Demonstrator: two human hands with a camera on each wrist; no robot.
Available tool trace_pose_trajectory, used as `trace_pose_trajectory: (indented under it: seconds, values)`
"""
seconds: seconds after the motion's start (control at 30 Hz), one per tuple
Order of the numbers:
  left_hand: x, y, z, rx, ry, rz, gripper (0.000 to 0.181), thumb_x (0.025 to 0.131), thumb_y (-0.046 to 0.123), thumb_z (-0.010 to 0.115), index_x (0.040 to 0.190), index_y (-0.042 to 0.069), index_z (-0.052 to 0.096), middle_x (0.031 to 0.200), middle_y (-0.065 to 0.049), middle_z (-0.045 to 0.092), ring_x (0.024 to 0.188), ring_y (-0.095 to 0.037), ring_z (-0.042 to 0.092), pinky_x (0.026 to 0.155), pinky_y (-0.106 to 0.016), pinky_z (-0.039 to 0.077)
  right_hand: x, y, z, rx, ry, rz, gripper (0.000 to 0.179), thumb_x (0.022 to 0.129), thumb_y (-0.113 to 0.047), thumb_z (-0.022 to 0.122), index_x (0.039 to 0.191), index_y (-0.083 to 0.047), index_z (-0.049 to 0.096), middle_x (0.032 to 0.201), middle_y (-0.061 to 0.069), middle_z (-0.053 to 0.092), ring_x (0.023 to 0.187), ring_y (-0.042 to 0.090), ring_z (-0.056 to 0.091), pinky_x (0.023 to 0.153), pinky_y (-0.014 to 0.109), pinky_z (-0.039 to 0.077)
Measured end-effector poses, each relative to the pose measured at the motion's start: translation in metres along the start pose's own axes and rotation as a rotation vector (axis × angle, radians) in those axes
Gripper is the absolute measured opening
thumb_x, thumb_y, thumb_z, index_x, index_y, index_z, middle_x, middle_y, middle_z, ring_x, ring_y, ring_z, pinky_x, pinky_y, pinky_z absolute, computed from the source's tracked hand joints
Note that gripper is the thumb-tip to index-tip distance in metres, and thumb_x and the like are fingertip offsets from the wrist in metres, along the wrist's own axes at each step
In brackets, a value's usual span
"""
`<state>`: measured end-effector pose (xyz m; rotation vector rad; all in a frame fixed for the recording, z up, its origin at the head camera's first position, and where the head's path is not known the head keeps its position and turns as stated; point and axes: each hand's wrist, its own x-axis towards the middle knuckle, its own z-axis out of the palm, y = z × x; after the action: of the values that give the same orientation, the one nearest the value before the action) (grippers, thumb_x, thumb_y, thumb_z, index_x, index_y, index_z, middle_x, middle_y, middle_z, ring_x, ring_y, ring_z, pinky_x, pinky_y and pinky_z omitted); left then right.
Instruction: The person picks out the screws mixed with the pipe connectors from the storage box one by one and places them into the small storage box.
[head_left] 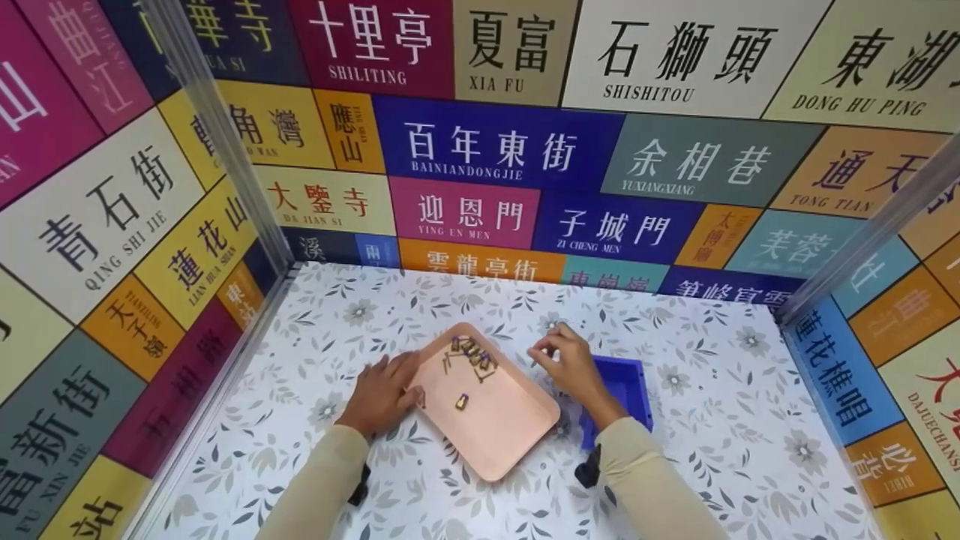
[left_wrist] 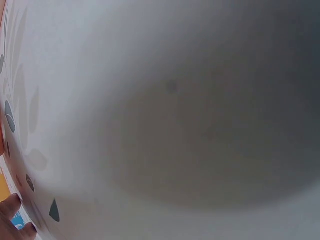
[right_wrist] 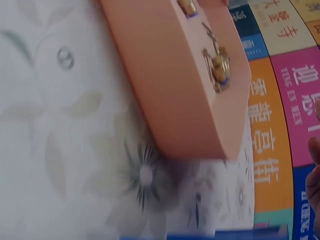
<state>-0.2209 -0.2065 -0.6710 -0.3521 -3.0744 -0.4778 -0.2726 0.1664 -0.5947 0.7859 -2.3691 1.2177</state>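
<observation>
A pink rectangular tray (head_left: 495, 427) lies at a slant on the table. Small gold-coloured metal pieces (head_left: 472, 356), some thin and pin-like, are clustered at its far end, and one single piece (head_left: 463, 403) lies apart near the middle. My left hand (head_left: 382, 394) is at the tray's left rim, its fingers extended and fingertips and thumb at the edge. Over the table between the tray and a blue box (head_left: 626, 390), my right hand (head_left: 564, 360) has its fingers bent, thumb and forefinger close together; I cannot tell whether a small piece is between them.
Right of the tray, the blue box is partly covered by the right wrist. A floral cloth (head_left: 315, 330) covers the table. Walls with coloured place-name panels (head_left: 495, 142) rise at the back and both sides, with clear upright strips (head_left: 232, 142) at the corners.
</observation>
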Motion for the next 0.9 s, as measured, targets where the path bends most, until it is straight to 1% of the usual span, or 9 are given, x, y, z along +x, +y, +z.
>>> trace_pose_trajectory:
  seconds: [0.1, 0.17, 0.27, 0.33, 0.4, 0.5, 0.6, 0.73, 0.9]
  values:
    - [0.0, 0.0, 0.001, 0.005, -0.02, -0.028, 0.068, 0.102, 0.059, 0.038, 0.164, 0.039, 0.017, 0.168, 0.009, 0.031, 0.153, -0.039, 0.032, 0.121, -0.066, 0.025, 0.009, -0.005, 0.017, 0.01, -0.039, -0.035, 0.008, 0.089, -0.011, 0.079, 0.083, -0.008, 0.075, 0.085, 0.009, 0.057, 0.074, 0.024, 0.062, 0.064, 0.038, 0.054]
    - [0.0, 0.001, 0.001, 0.0, -0.022, -0.035, 0.068, 0.102, 0.059, 0.038, 0.164, 0.039, 0.017, 0.168, 0.01, 0.03, 0.153, -0.039, 0.031, 0.122, -0.066, 0.024, 0.014, -0.009, 0.027, 0.015, -0.069, -0.041, 0.007, 0.088, -0.009, 0.08, 0.083, -0.008, 0.075, 0.085, 0.008, 0.057, 0.075, 0.024, 0.063, 0.065, 0.035, 0.054]
    - [0.0, 0.002, 0.0, 0.01, -0.021, -0.039, 0.069, 0.102, 0.059, 0.039, 0.164, 0.04, 0.016, 0.169, 0.011, 0.029, 0.154, -0.038, 0.031, 0.122, -0.065, 0.023, 0.02, -0.013, 0.042, 0.034, -0.107, -0.045, 0.006, 0.086, -0.006, 0.08, 0.083, -0.008, 0.075, 0.085, 0.006, 0.057, 0.075, 0.023, 0.064, 0.065, 0.036, 0.055]
    - [0.0, 0.002, 0.0, 0.006, -0.018, -0.038, 0.069, 0.102, 0.059, 0.039, 0.164, 0.04, 0.015, 0.169, 0.011, 0.029, 0.154, -0.038, 0.031, 0.122, -0.065, 0.023, 0.023, -0.016, 0.051, 0.058, -0.125, -0.051, 0.006, 0.086, -0.005, 0.08, 0.083, -0.008, 0.076, 0.086, 0.007, 0.058, 0.075, 0.022, 0.064, 0.065, 0.04, 0.056]
    - [0.0, 0.002, 0.0, 0.009, -0.02, -0.041, 0.069, 0.102, 0.06, 0.038, 0.164, 0.041, 0.014, 0.169, 0.011, 0.028, 0.154, -0.038, 0.031, 0.123, -0.064, 0.023, 0.025, -0.018, 0.058, 0.086, -0.139, -0.058, 0.006, 0.086, -0.006, 0.08, 0.083, -0.008, 0.076, 0.085, 0.008, 0.058, 0.075, 0.021, 0.063, 0.065, 0.043, 0.056]
    - [0.001, 0.003, -0.001, 0.001, -0.02, -0.039, 0.069, 0.102, 0.059, 0.038, 0.164, 0.039, 0.015, 0.169, 0.01, 0.029, 0.154, -0.039, 0.03, 0.123, -0.065, 0.022, 0.028, -0.02, 0.068, 0.123, -0.164, -0.057, 0.007, 0.087, -0.01, 0.081, 0.083, -0.009, 0.076, 0.085, 0.009, 0.058, 0.076, 0.02, 0.063, 0.065, 0.043, 0.056]
    - [0.002, 0.003, -0.001, 0.008, -0.031, -0.041, 0.07, 0.102, 0.06, 0.037, 0.164, 0.039, 0.014, 0.169, 0.01, 0.028, 0.154, -0.039, 0.03, 0.123, -0.064, 0.022, 0.031, -0.023, 0.077, 0.146, -0.195, -0.036, 0.008, 0.088, -0.016, 0.081, 0.084, -0.01, 0.076, 0.087, 0.008, 0.058, 0.077, 0.02, 0.063, 0.065, 0.038, 0.056]
    - [0.002, 0.003, -0.002, 0.007, -0.04, -0.042, 0.07, 0.102, 0.061, 0.037, 0.164, 0.039, 0.014, 0.169, 0.009, 0.027, 0.154, -0.04, 0.029, 0.123, -0.065, 0.021, 0.034, -0.027, 0.089, 0.17, -0.254, -0.008, 0.014, 0.089, -0.024, 0.08, 0.091, -0.01, 0.078, 0.091, 0.004, 0.059, 0.077, 0.022, 0.063, 0.067, 0.034, 0.057]
    - [0.001, 0.001, 0.0, -0.006, -0.022, -0.028, 0.068, 0.103, 0.058, 0.039, 0.164, 0.039, 0.017, 0.168, 0.008, 0.032, 0.152, -0.042, 0.032, 0.121, -0.067, 0.023, 0.038, -0.031, 0.105, 0.182, -0.33, -0.019, 0.02, 0.087, -0.021, 0.082, 0.1, -0.007, 0.079, 0.098, 0.005, 0.063, 0.079, 0.028, 0.066, 0.068, 0.029, 0.055]
